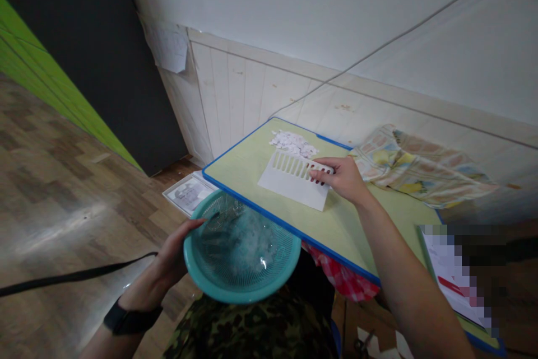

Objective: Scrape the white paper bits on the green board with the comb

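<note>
My left hand (174,252) is closed on the left rim of a teal plastic colander (237,295), which rests on my lap against the table edge. Something translucent and whitish lies in its bottom; I cannot make out what. My right hand (342,177) pinches the right end of a white card (290,188) with a row of rounded slots along its far edge. The card is held over the table, and some fingers show through its slots. Just beyond it is a heap of small white paper pieces (292,143).
The pale-yellow table (235,174) has a blue edge and stands by the wall. A patterned cloth (403,160) lies at its back right, a booklet (448,275) at the right end. A flat white box (187,194) is beyond the colander. Scissors (363,343) lie below.
</note>
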Tool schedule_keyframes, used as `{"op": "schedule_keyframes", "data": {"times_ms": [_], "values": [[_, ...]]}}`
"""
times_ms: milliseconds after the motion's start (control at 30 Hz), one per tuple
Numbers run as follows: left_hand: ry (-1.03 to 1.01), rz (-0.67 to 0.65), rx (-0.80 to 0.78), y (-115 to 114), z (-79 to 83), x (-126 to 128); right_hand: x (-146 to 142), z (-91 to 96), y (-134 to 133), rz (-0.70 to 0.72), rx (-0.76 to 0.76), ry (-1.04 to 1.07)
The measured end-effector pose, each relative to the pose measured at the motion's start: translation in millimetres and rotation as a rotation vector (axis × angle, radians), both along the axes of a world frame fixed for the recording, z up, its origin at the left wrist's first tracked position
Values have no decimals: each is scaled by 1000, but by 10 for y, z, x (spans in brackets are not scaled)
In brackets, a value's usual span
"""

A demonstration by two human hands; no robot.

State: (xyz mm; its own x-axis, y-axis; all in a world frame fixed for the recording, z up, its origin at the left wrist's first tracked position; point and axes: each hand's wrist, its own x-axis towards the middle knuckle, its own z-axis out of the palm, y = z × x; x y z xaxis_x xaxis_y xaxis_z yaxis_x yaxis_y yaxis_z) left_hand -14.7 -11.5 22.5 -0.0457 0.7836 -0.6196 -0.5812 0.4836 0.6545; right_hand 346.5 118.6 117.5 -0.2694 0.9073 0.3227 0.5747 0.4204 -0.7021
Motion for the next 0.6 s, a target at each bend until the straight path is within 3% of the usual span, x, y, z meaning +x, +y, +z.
{"op": "schedule_keyframes", "data": {"times_ms": [100, 300, 400, 600], "values": [[-5, -4, -6, -2, 31, 10, -16, 32, -14, 58, -32, -9], [-24, -12, 10, 2, -22, -12, 147, 109, 28, -18, -47, -22], [-44, -28, 6, 1, -53, -30, 195, 105, 47, 9, -98, -41], [-32, -39, 16, -6, 24, -4, 76, 89, 1, 93, -170, -30]]}}
